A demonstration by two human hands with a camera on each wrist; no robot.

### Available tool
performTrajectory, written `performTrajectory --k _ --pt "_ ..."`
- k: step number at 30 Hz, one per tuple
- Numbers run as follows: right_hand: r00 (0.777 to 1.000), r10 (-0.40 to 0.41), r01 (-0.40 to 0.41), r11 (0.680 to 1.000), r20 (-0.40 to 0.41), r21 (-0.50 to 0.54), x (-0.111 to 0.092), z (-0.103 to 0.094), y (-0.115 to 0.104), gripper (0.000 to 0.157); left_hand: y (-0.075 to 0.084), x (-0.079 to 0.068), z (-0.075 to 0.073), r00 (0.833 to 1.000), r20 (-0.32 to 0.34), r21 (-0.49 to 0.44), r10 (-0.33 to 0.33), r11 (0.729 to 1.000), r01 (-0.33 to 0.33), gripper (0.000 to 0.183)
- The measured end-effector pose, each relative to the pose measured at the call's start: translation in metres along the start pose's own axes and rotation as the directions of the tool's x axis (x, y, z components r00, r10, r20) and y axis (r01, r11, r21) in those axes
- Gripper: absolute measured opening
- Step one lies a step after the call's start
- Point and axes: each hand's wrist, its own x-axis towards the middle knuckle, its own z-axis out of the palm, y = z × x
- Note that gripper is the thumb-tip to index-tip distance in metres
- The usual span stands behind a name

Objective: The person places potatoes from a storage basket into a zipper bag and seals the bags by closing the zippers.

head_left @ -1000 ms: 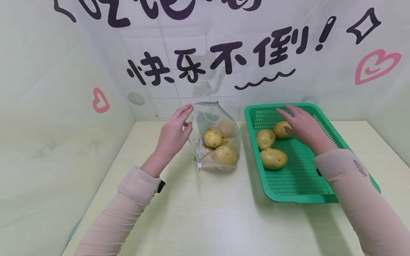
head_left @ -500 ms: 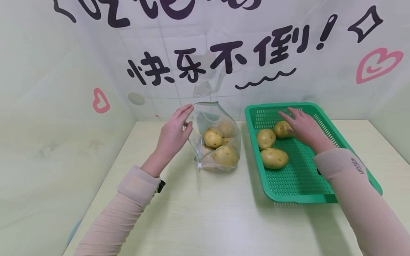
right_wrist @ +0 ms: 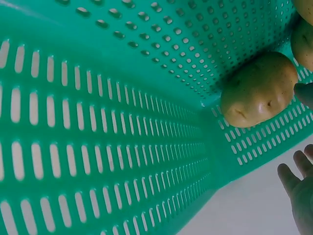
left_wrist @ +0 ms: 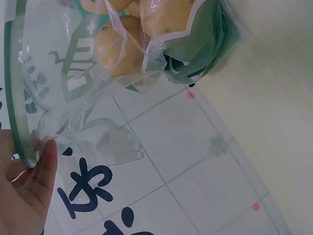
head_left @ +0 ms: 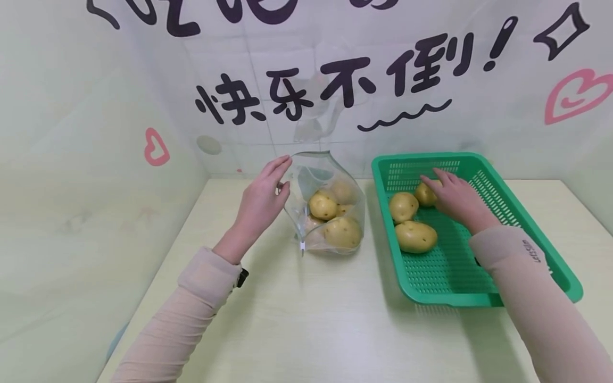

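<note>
In the head view my left hand [head_left: 261, 202] pinches the upper left edge of a clear zip bag [head_left: 303, 181], which stands on the table with several potatoes [head_left: 342, 232] inside. The left wrist view shows thumb and fingers of this hand [left_wrist: 34, 191] at the end of the bag's green zip strip [left_wrist: 15, 83]. My right hand [head_left: 462, 202] reaches into a green basket [head_left: 401, 274], fingers spread over the rearmost potato [head_left: 425, 196] and partly covering it. Nothing is in its grasp. Two other potatoes, a round one [head_left: 403, 207] and a longer one [head_left: 416, 236], lie along the basket's left wall.
The pale wooden table [head_left: 306, 319] carries the bag at the middle and the basket to its right. A white sheet [head_left: 412, 127] with black writing and pink hearts hangs behind, with side panels left and right.
My right hand has come down a little toward the rearmost potato. The left hand keeps its hold on the bag. The head view has turned slightly to the left.
</note>
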Motion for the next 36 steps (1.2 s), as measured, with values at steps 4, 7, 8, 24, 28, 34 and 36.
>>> performTrajectory --k 4,7,8,24,28,34,36 --pt "0.999 -0.001 0.002 1.000 0.037 -0.008 0.000 0.000 0.002 0.066 0.000 0.000 -0.001 1.000 -0.004 -0.002 -0.007 1.000 0.007 0.044" --pt "0.997 0.005 -0.005 1.000 0.079 0.003 -0.001 0.000 0.005 0.071 0.000 0.000 -0.002 1.000 -0.004 -0.001 -0.007 1.000 0.007 0.045" --pt "0.996 0.007 -0.008 1.000 0.094 0.007 -0.001 0.001 0.006 0.072 0.000 0.000 -0.002 1.000 -0.004 -0.001 -0.006 1.000 0.006 0.045" --pt "0.984 -0.026 0.032 0.999 0.175 -0.031 0.000 0.010 0.002 0.072 -0.001 -0.002 -0.002 1.000 0.019 0.016 -0.013 1.000 0.013 0.045" --pt "0.985 -0.030 0.036 0.999 0.172 -0.035 0.000 0.012 0.001 0.073 -0.001 -0.002 -0.002 1.000 0.025 0.015 -0.015 1.000 0.014 0.046" --pt "0.981 -0.005 0.011 0.999 0.195 -0.030 0.000 0.015 0.001 0.074 -0.001 -0.002 0.000 0.999 0.031 0.015 -0.009 1.000 0.008 0.046" --pt "0.981 -0.005 0.011 0.999 0.196 -0.032 0.001 0.017 0.000 0.075 0.000 -0.002 -0.001 0.999 0.031 0.015 -0.012 1.000 0.011 0.045"
